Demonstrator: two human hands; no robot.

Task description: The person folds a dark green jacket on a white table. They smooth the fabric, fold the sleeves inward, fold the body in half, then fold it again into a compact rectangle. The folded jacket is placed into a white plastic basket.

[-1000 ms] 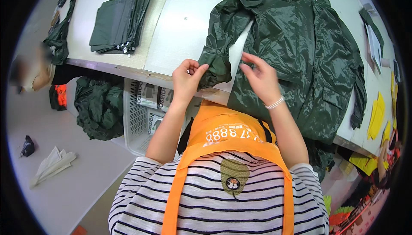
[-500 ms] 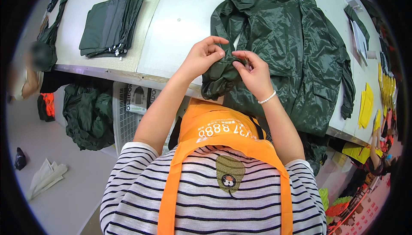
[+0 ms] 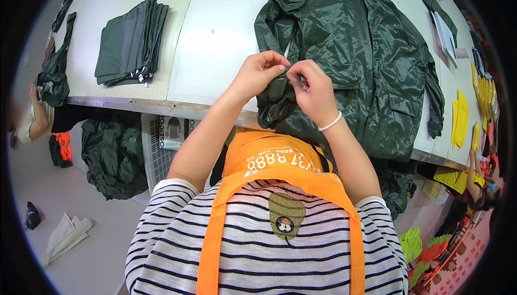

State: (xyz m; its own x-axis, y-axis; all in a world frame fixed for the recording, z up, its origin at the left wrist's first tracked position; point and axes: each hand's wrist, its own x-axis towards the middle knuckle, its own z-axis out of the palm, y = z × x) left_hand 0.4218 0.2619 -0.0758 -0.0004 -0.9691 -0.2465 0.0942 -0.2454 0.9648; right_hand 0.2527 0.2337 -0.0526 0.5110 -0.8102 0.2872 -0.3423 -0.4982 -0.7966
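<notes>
A shiny dark green jacket (image 3: pixel 344 52) is spread on the white table, its hem hanging over the near edge. Both my hands are above its left sleeve (image 3: pixel 277 98), whose gathered end lies at the table edge. My left hand (image 3: pixel 258 77) has thumb and forefinger pressed together. Touching or nearly touching those fingertips is my right hand (image 3: pixel 314 90), its fingers curled in and a white beaded bracelet at the wrist. Whatever sits between the fingertips is too small or hidden to make out.
A stack of folded dark green garments (image 3: pixel 132 42) lies on the table (image 3: pixel 202 52) to the left. Yellow pieces (image 3: pixel 459 120) lie at the right. Below the edge stand a white crate (image 3: pixel 152 157) and a dark green heap (image 3: pixel 113 157). Another person's arm (image 3: pixel 39 109) shows far left.
My right hand has shifted up and left, and its fingers have curled in toward my left fingertips. My left finger and thumb have come together. The whole view has shifted slightly.
</notes>
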